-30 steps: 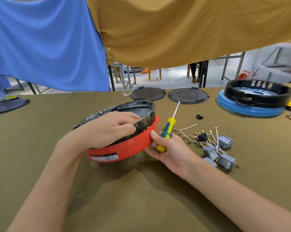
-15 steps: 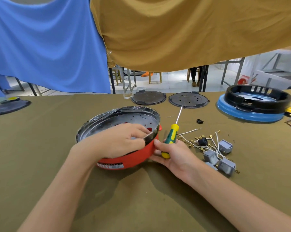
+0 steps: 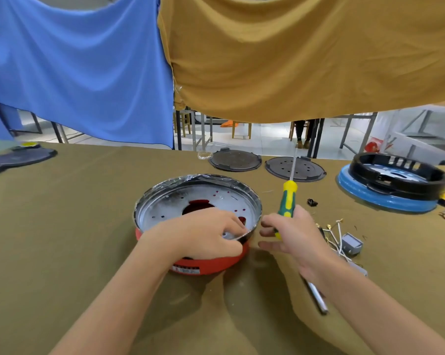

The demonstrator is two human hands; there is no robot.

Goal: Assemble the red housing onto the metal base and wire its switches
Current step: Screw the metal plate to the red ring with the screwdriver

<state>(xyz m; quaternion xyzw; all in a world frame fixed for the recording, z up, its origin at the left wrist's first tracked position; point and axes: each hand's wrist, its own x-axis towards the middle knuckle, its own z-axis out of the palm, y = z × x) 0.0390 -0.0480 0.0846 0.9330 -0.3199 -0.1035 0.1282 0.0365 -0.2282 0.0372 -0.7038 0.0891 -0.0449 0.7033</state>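
Observation:
The metal base (image 3: 180,201), a shiny perforated pan with a central hole, sits inside the red housing (image 3: 216,265) on the olive table, lying level. My left hand (image 3: 206,237) grips the near right rim of the metal base, fingers curled over its edge. My right hand (image 3: 290,234) is just right of the housing, apart from it, and holds a green and yellow screwdriver (image 3: 288,198) upright with its shaft pointing away. Grey switches with white wires (image 3: 349,244) lie to the right, partly hidden by my right hand.
Two dark round plates (image 3: 235,160) (image 3: 295,169) lie at the table's far edge. A black ring on a blue base (image 3: 393,183) stands at far right. A small black part (image 3: 312,202) lies near the screwdriver. A metal rod (image 3: 317,295) lies under my right wrist. Another dark plate (image 3: 19,157) is at far left.
The housing with the metal base went from tilted to level on the table. My right hand let go of the red housing and drew slightly right, still holding the screwdriver.

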